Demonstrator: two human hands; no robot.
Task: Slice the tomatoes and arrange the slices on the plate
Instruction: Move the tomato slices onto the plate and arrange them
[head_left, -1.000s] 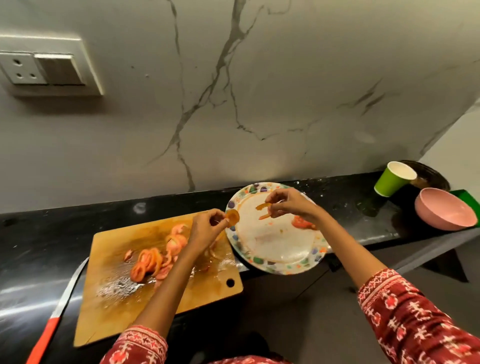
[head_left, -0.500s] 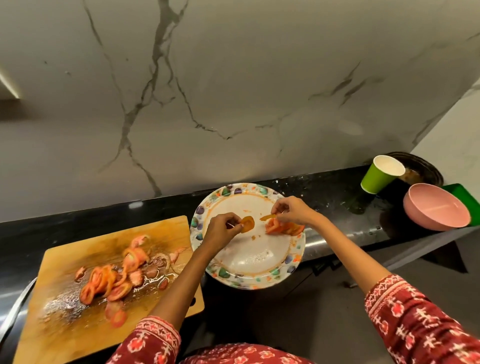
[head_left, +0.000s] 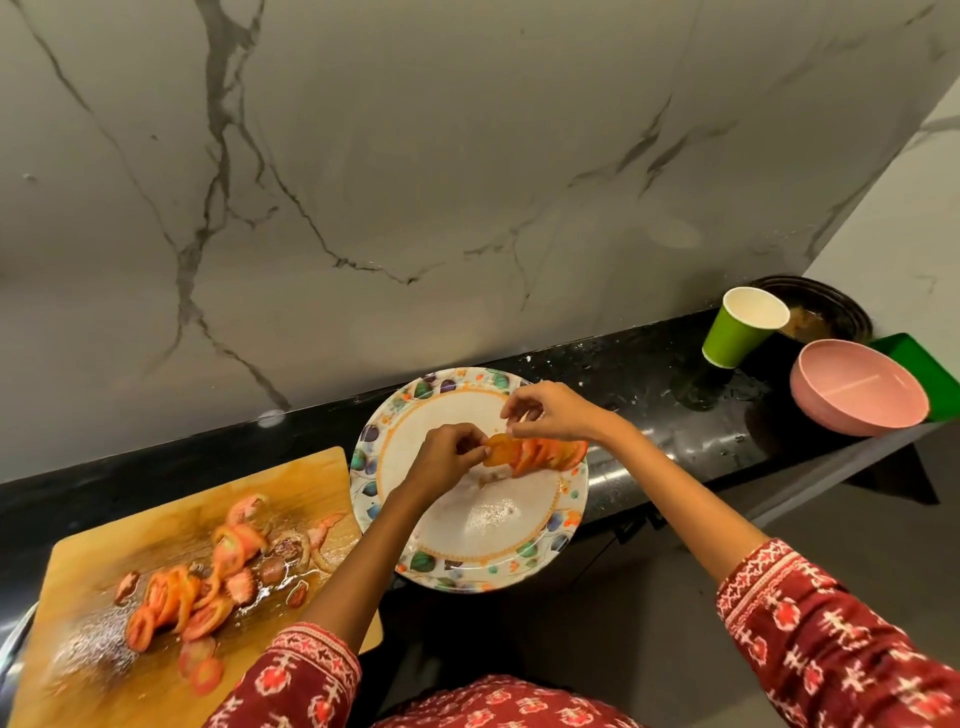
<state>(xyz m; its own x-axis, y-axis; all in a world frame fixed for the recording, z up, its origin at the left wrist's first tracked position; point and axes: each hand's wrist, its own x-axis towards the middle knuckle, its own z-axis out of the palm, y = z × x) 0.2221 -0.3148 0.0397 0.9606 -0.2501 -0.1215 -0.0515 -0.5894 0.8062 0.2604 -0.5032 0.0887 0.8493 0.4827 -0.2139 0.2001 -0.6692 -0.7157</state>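
A round plate (head_left: 395, 540) with a leaf-patterned rim sits on the black counter and overhangs its front edge. A short row of overlapping tomato slices (head_left: 545, 453) lies on its right side. My left hand (head_left: 447, 457) pinches one tomato slice (head_left: 500, 448) against the left end of that row. My right hand (head_left: 550, 413) hovers just above the row with its fingertips curled together; whether they hold anything I cannot tell. Several more cut tomato slices (head_left: 197, 597) lie in juice on the wooden cutting board (head_left: 93, 561) at the lower left.
A green paper cup (head_left: 740, 327), a pink bowl (head_left: 857, 387), a dark dish (head_left: 831, 306) and a green tray (head_left: 919, 364) stand at the counter's right end. A marble wall rises behind. A metal edge (head_left: 13, 644) shows left of the board.
My left hand has carried its slice from the board's edge across the plate to the row. The row on the plate's right has grown. The camera has shifted right and down.
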